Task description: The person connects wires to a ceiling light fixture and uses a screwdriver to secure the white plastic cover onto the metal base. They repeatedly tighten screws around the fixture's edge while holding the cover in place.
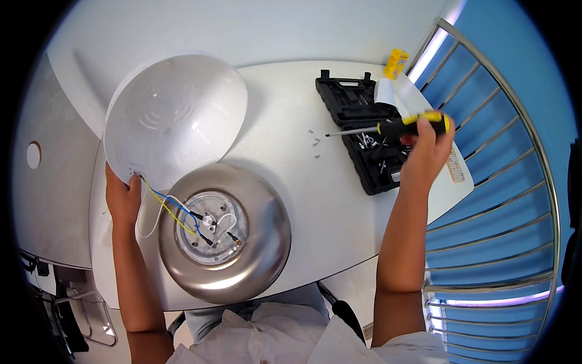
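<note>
My left hand [124,197] grips the lower edge of a large white bowl-shaped lampshade [176,115], tilted up at the left of the table. Blue, yellow-green and white wires [160,197] run from that edge to the round metal plate on a brushed-metal lamp dome [267,242], which lies at the near edge. Raised at the right, my right hand [427,151] is closed around a black and yellow screwdriver [403,126], its shaft pointing left over the tool case. Several small screws [316,142] lie on the table just below the screwdriver's tip.
An open black tool case [364,164] with assorted tools and parts lies at the right of the white table [291,97]. Behind it are a yellow packet [396,64] and a white piece [384,92]. Metal railing [533,139] curves along the right side.
</note>
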### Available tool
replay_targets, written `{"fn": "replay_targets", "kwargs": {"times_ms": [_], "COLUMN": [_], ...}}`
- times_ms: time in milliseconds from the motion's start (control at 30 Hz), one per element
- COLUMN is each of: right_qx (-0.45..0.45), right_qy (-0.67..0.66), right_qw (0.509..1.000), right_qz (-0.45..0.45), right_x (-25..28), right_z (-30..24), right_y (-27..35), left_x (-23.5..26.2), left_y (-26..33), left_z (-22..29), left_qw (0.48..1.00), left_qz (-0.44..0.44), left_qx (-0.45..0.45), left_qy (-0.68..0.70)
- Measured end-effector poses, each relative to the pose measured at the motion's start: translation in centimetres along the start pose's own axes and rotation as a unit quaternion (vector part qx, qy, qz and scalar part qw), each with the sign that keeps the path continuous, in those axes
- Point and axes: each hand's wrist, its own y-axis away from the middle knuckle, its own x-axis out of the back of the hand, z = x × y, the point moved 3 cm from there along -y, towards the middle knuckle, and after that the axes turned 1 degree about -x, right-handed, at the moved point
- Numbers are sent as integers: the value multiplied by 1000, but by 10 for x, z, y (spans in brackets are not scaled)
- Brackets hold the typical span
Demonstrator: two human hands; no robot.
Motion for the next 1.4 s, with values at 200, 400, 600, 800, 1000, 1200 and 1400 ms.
{"fn": "replay_targets", "kwargs": {"times_ms": [200,400,600,800,1000,1200,1400], "right_qx": [70,23,1,-5,-2,3,-21], "right_qy": [126,84,103,102,111,108,25], "right_qw": [987,996,995,995,993,994,999], "right_qz": [-70,-11,-11,-15,-27,-19,13], "right_x": [-66,-46,-40,-45,-43,-45,-43], "right_z": [10,35,43,44,53,51,49], "right_y": [-12,-21,-23,-21,-24,-22,-21], "left_x": [2,6,1,1,4,10,13], "left_y": [0,5,5,6,2,2,2], "left_z": [11,21,17,14,20,29,41], "left_qw": [999,1000,1000,999,1000,1000,997], "left_qz": [-12,6,-3,37,22,31,2], "left_qx": [-13,-15,-2,-28,-9,3,67], "left_qy": [39,-10,6,-18,-12,-1,30]}}
